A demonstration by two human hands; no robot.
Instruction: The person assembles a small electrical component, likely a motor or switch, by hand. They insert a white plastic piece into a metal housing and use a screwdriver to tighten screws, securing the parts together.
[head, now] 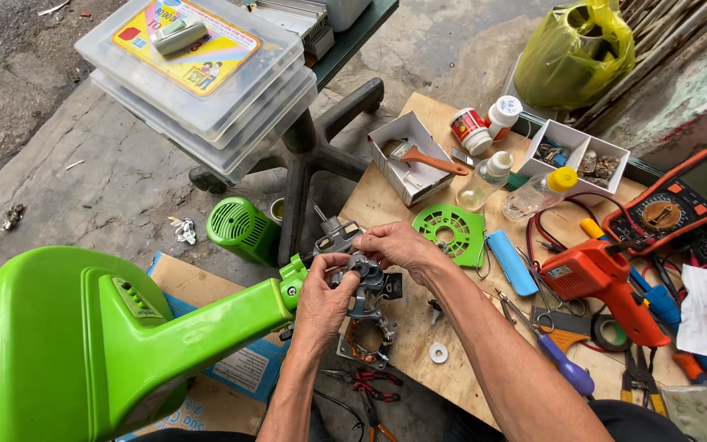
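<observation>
At the centre of the frame, a small grey motor assembly (pixel 363 288) is gripped by both hands at the end of the neck of a green fan base (pixel 83 344), which fills the lower left. The left hand (pixel 323 304) is closed around the motor's near side, fingers curled tight; the right hand (pixel 398 245) is pinched onto its top from above. A copper-wound stator (pixel 364 340) hangs just beneath the hands. On the wooden board (pixel 398 192) to the right lie a green fan grille piece (pixel 450 232), a blue case (pixel 511 262), an orange glue gun (pixel 603 282) and an orange multimeter (pixel 685 200). Stacked clear plastic boxes (pixel 206 82) are seen at upper left.
</observation>
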